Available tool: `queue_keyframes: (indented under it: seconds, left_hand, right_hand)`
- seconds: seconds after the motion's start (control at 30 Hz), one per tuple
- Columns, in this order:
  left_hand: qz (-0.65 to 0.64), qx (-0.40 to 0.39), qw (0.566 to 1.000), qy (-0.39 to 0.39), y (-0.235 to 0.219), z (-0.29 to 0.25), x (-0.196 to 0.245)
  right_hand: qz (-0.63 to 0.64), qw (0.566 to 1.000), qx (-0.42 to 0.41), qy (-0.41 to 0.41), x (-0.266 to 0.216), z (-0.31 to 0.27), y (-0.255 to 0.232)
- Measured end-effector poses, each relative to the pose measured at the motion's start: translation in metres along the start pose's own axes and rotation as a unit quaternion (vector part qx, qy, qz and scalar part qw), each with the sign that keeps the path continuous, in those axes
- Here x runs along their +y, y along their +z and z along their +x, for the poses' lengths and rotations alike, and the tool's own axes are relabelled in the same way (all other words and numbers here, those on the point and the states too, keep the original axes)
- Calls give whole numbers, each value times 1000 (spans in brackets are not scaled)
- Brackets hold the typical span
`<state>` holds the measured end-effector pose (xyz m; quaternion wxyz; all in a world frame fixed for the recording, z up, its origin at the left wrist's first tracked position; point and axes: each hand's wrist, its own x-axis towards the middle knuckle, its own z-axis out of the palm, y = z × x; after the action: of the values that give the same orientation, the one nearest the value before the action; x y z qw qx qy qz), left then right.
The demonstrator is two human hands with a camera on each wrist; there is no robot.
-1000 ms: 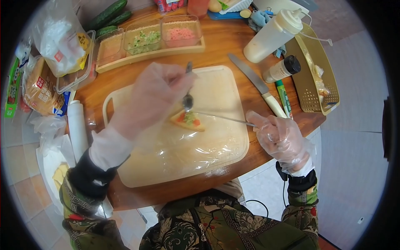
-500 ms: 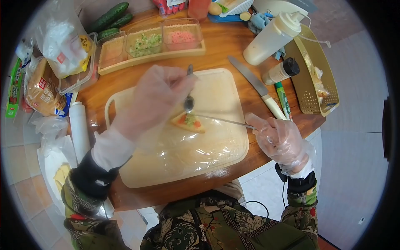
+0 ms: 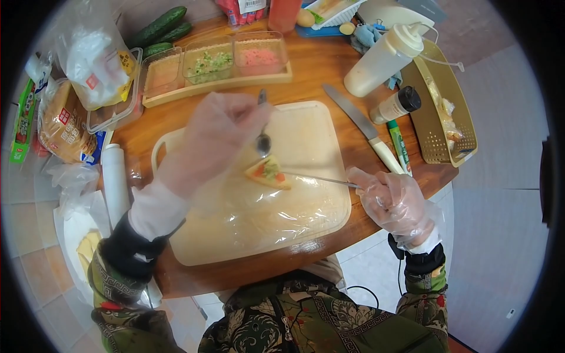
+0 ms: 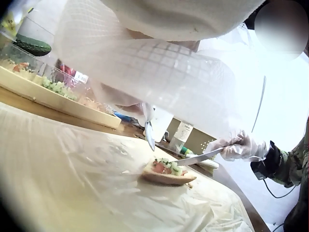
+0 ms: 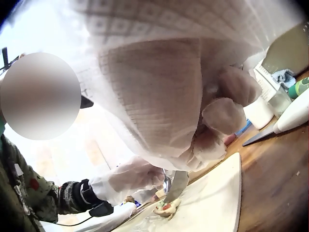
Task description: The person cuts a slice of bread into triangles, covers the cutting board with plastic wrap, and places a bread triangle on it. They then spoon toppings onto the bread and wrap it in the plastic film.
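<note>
- Left hand (image 3: 220, 132), gloved, fingers curled round a spoon (image 3: 262, 141), bowl just above the topped bread slice (image 3: 269, 172).
- Right hand (image 3: 395, 200) grips a thin blade (image 3: 321, 179), tip at the slice.
- The slice lies mid cutting board (image 3: 306, 126), near the tabletop's (image 3: 318, 65) front edge.

Bare film-covered cutting board (image 3: 306, 132) behind; wooden tray (image 3: 218, 82) and knife (image 3: 362, 126) flanking.

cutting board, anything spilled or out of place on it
Nothing stands out. The cutting board is covered with plastic film, and one topped bread wedge sits flat on it. The left hand holds a spoon just above it; the right hand holds a thin blade at its edge.
</note>
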<state>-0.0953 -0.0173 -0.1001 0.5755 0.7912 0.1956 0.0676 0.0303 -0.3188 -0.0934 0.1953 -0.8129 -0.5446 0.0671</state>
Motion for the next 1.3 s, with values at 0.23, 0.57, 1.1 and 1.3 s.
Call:
queue_keyframes:
  seconds: [0.23, 0.57, 1.1, 1.3]
  left_hand:
    - [-21, 36, 998, 37, 4, -2, -3]
    - [-21, 27, 999, 32, 2, -3, -3]
    - [17, 2, 1000, -15, 2, -5, -3]
    - [1, -6, 1000, -18, 3, -5, 0]
  right_hand:
    - [-16, 999, 5, -34, 2, 4, -1]
    - [3, 999, 4, -33, 5, 2, 0]
    - [32, 999, -27, 21, 5, 0, -6]
    - [46, 995, -53, 65, 2, -1, -5]
